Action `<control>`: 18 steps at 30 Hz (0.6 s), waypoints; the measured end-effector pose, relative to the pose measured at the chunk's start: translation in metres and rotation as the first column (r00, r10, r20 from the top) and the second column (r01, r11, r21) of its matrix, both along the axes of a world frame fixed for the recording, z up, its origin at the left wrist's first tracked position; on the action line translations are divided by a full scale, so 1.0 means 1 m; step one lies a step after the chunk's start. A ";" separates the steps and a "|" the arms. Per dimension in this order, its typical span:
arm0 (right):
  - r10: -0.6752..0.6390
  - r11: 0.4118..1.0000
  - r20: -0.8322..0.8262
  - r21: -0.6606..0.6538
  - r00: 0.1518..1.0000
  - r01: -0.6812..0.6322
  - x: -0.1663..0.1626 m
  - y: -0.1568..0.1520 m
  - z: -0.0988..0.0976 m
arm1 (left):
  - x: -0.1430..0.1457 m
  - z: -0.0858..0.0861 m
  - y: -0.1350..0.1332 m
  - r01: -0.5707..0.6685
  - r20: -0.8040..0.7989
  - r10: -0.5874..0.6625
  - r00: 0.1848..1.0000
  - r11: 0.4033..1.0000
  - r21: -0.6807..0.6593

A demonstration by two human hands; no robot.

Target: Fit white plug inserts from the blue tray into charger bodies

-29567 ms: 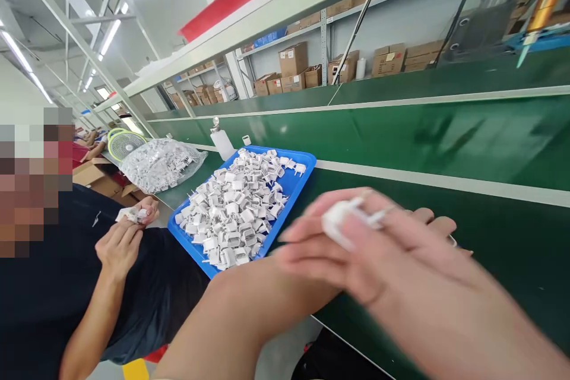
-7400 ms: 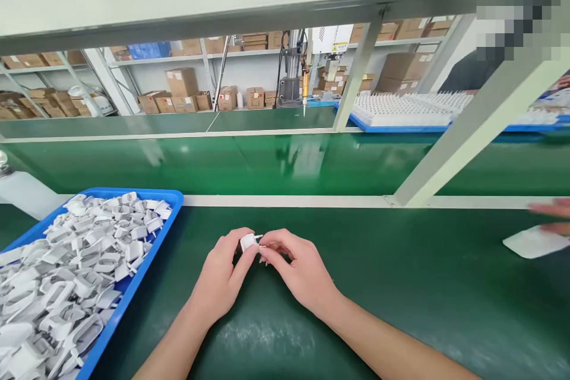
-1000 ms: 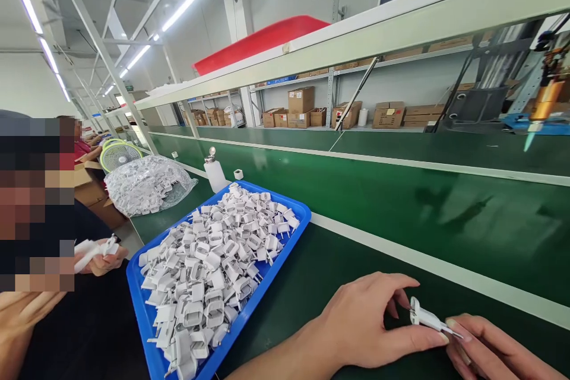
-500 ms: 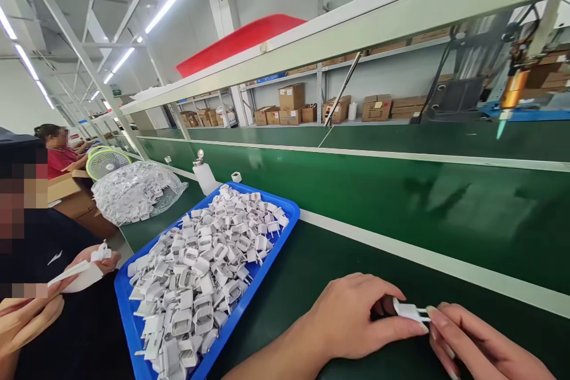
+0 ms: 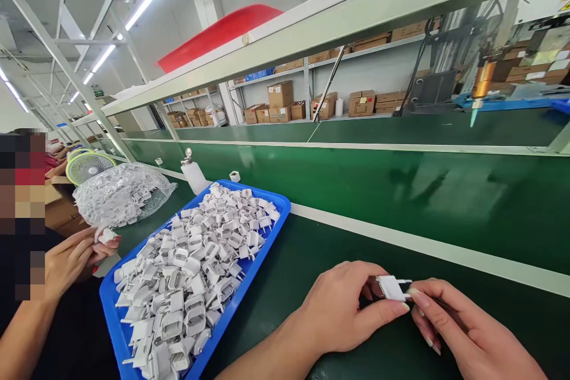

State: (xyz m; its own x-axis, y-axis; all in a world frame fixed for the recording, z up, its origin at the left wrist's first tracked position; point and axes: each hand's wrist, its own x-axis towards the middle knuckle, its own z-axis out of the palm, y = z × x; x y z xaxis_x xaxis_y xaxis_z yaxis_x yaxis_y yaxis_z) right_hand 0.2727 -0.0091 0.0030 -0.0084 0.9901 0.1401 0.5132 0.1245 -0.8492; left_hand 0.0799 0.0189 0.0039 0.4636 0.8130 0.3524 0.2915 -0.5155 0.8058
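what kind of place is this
Most likely a factory assembly line. A long green conveyor belt runs past the seats, a blue tray is heaped with identical white plug parts, and cardboard boxes fill shelves behind. Both hands, left hand and right hand, hold one part.

Bare forearms (no sleeves), unpolished nails

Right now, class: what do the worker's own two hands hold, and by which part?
A white plug piece: left hand pinches its body, right hand grips its right end.
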 end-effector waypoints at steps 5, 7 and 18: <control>-0.027 1.000 -0.006 -0.007 1.000 0.027 -0.001 -0.001 0.004 | 0.002 -0.005 0.001 -0.014 0.044 0.013 0.999 0.999 0.034; -0.022 1.000 0.002 -0.018 1.000 0.022 0.000 -0.002 0.003 | 0.001 -0.006 0.002 -0.010 0.050 0.008 0.999 0.999 0.046; -0.022 0.999 0.022 -0.038 1.000 0.023 0.006 -0.004 -0.003 | -0.001 -0.002 -0.001 0.006 0.053 -0.004 0.999 0.999 -0.045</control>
